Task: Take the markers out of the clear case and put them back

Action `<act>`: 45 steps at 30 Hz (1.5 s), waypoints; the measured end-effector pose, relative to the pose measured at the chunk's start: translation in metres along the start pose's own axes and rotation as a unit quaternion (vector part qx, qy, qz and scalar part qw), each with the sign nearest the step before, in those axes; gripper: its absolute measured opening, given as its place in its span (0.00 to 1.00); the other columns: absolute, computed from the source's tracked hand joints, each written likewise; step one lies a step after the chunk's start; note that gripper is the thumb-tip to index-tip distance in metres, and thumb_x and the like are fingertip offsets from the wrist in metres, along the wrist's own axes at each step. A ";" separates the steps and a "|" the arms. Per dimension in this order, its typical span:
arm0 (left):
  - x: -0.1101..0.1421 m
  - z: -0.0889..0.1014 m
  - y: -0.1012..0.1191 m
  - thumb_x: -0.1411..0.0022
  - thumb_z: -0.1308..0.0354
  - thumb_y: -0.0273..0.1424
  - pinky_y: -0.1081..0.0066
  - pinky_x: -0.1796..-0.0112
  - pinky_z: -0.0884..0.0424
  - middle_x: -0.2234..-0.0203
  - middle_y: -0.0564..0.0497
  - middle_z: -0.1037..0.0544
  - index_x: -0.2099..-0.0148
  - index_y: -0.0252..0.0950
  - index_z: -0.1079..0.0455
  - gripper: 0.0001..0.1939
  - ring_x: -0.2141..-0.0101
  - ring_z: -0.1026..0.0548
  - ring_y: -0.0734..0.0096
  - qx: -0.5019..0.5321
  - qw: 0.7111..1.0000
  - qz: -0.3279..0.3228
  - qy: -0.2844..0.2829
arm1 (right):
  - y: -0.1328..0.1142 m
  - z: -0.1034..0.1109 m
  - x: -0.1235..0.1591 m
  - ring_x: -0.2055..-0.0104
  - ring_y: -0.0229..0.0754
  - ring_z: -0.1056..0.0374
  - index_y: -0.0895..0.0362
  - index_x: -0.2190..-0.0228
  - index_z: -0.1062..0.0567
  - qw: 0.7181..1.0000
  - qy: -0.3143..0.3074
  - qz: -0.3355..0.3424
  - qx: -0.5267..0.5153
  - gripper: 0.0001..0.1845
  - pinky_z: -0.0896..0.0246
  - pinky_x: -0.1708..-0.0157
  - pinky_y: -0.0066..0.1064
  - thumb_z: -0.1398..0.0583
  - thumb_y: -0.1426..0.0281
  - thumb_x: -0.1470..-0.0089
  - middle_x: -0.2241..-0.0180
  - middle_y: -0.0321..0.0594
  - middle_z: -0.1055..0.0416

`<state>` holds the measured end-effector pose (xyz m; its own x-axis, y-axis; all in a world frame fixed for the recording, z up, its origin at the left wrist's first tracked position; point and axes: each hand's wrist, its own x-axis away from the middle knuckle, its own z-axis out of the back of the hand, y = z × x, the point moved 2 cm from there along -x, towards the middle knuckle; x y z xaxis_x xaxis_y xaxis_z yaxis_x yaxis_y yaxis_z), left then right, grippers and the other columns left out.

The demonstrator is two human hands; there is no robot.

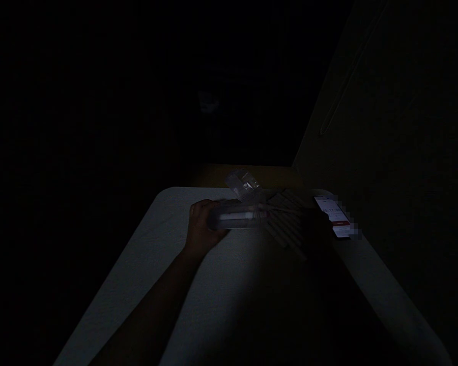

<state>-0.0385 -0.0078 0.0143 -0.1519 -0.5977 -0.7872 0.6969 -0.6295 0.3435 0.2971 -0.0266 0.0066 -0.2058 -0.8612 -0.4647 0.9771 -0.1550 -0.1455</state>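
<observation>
Pale grey table with a rounded far corner, lit within a dark room. Open tabletop lay toward the near left; a white-screened smartphone sat near the right edge, away from the working area. The left hand was closed around one end of a clear plastic tube with a white core, held across the table and reaching over pale flat wooden slats. A clear plastic flap stood up beyond it. The right hand could not be made out in the shadow, so its grip could not be told.

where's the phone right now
In the head view, the lit phone lies at the table's right edge, right of the wooden slats and the clear tube in the left hand.
</observation>
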 end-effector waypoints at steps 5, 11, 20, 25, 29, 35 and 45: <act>0.000 0.000 0.001 0.53 0.35 0.40 0.58 0.55 0.33 0.58 0.45 0.30 0.51 0.38 0.37 0.28 0.55 0.32 0.57 0.003 1.000 -0.013 0.010 | 0.001 0.000 -0.001 0.60 0.56 0.30 0.59 0.59 0.21 0.999 -0.024 0.012 -0.028 0.21 0.36 0.61 0.50 0.50 0.73 0.48 0.61 0.56 0.25; -0.001 0.001 0.002 0.54 0.34 0.39 0.58 0.56 0.32 0.58 0.46 0.30 0.51 0.38 0.37 0.28 0.55 0.32 0.57 -0.007 1.000 -0.013 0.009 | -0.003 0.006 0.003 0.56 0.56 0.34 0.59 0.57 0.23 0.997 0.016 0.023 -0.075 0.21 0.39 0.57 0.51 0.52 0.70 0.44 0.57 0.55 0.28; 0.001 -0.001 0.000 0.55 0.34 0.39 0.58 0.55 0.33 0.58 0.46 0.29 0.51 0.39 0.37 0.29 0.55 0.31 0.57 -0.004 1.000 -0.012 0.017 | -0.019 0.041 0.013 0.56 0.50 0.35 0.58 0.60 0.26 0.941 0.160 -0.074 -0.290 0.21 0.39 0.55 0.46 0.51 0.58 0.43 0.60 0.49 0.29; 0.000 0.001 0.001 0.54 0.34 0.40 0.58 0.55 0.33 0.60 0.46 0.28 0.52 0.38 0.36 0.27 0.56 0.31 0.57 -0.010 1.000 -0.009 0.024 | -0.020 0.048 0.017 0.61 0.47 0.33 0.56 0.61 0.31 0.889 0.204 -0.132 -0.389 0.22 0.37 0.62 0.40 0.50 0.52 0.46 0.63 0.46 0.30; -0.001 0.003 0.003 0.54 0.34 0.39 0.58 0.55 0.34 0.59 0.45 0.29 0.52 0.37 0.36 0.27 0.56 0.31 0.57 -0.016 0.999 -0.015 0.040 | -0.028 0.052 0.021 0.61 0.45 0.34 0.55 0.65 0.32 0.862 0.260 -0.131 -0.416 0.21 0.38 0.61 0.40 0.51 0.52 0.46 0.65 0.43 0.31; -0.001 0.001 0.003 0.55 0.34 0.40 0.57 0.55 0.34 0.59 0.46 0.29 0.53 0.38 0.36 0.27 0.56 0.31 0.57 -0.027 0.999 0.009 0.027 | -0.032 0.050 0.021 0.59 0.45 0.33 0.56 0.64 0.29 0.882 0.278 -0.072 -0.375 0.22 0.39 0.57 0.42 0.50 0.51 0.45 0.64 0.43 0.29; -0.002 0.001 0.006 0.56 0.34 0.36 0.58 0.54 0.35 0.58 0.46 0.29 0.52 0.38 0.36 0.27 0.55 0.32 0.56 -0.027 0.999 -0.007 0.018 | -0.048 0.062 0.025 0.60 0.44 0.33 0.56 0.62 0.29 0.895 0.279 -0.025 -0.348 0.19 0.39 0.57 0.41 0.49 0.56 0.42 0.65 0.43 0.30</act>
<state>-0.0348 -0.0112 0.0188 -0.1365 -0.5706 -0.8098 0.7317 -0.6091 0.3059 0.2483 -0.0711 0.0561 -0.4325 -0.4557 -0.7780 0.7363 0.3196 -0.5965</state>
